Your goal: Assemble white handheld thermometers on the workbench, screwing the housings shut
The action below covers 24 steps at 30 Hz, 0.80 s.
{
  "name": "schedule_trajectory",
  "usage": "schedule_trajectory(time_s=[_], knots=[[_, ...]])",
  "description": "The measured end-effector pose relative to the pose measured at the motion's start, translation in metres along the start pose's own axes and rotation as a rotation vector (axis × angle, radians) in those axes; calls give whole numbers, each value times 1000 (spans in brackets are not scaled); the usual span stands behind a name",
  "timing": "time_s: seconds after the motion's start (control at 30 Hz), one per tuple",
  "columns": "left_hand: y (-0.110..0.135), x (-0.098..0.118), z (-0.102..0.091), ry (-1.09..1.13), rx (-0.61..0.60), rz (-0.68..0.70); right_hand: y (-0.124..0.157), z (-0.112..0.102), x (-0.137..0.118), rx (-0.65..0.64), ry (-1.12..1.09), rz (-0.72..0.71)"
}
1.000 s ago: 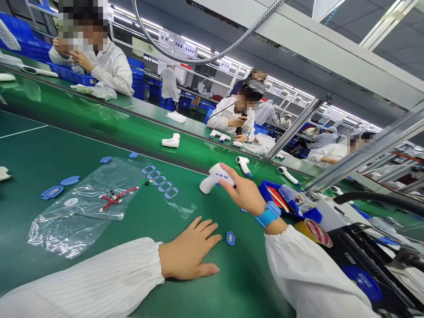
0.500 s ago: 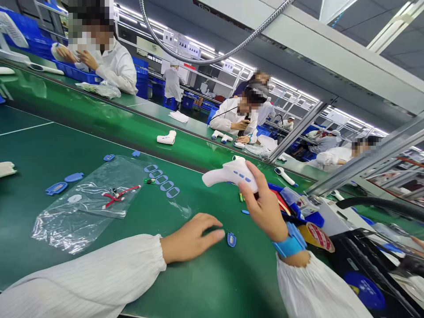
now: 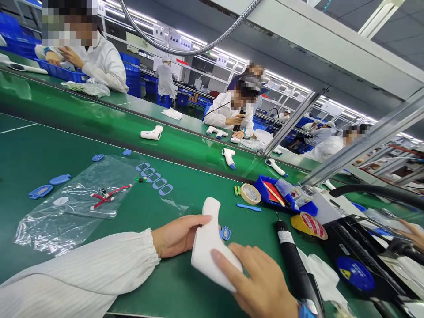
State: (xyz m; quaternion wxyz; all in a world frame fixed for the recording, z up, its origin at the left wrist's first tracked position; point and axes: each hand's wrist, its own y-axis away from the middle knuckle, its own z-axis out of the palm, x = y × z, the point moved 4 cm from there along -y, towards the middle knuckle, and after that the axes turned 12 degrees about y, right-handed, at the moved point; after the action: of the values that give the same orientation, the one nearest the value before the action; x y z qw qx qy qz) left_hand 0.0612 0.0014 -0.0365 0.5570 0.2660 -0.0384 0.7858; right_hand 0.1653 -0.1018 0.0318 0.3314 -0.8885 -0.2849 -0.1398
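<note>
A white gun-shaped infrared thermometer [image 3: 209, 247] is held between my two hands low over the bench, its smooth side facing up. My left hand [image 3: 177, 236] is closed on the handle side, thumb on top. My right hand [image 3: 260, 276] grips the other end, its index finger lying along the shell. Just behind the thermometer, a small blue plastic part [image 3: 225, 233] lies on the green mat [image 3: 159, 282]. To the left, a clear plastic bag [image 3: 77, 201] lies flat, with red-wired components [image 3: 107, 198] on it.
Blue oval covers [image 3: 41, 191] lie at left and blue-rimmed rings [image 3: 154, 178] mid-bench. At right are a black electric screwdriver [image 3: 287, 247], a tape roll [image 3: 251, 194] and a blue parts bin [image 3: 265, 187]. More thermometers [image 3: 228, 157] sit on the green conveyor belt [image 3: 185, 148]. Co-workers sit across it.
My right hand has brought the thermometer down toward me and turned it over. My left hand has taken hold of it too. Another thermometer now shows on the belt.
</note>
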Motion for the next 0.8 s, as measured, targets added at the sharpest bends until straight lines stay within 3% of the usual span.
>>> schedule_trajectory(time_s=[0.07, 0.27, 0.37, 0.5, 0.6, 0.7, 0.8], knots=[[2, 0, 1, -31, 16, -7, 9, 3, -2, -89, -99, 21], [7, 20, -7, -167, 234, 57, 29, 38, 34, -493, -300, 415], [10, 29, -6, -208, 228, 113, 29, 56, 46, -594, -320, 414], [13, 32, -3, -341, 249, 146, 21, 71, 40, -539, -236, 296], [14, 32, 1, -467, 217, 179, 19, 75, 33, -494, -197, 298], [15, 29, 4, -577, 171, 185, 18, 69, 36, -445, -207, 376], [18, 28, 11, -734, 128, 209, 19, 55, 49, -327, -432, 648]])
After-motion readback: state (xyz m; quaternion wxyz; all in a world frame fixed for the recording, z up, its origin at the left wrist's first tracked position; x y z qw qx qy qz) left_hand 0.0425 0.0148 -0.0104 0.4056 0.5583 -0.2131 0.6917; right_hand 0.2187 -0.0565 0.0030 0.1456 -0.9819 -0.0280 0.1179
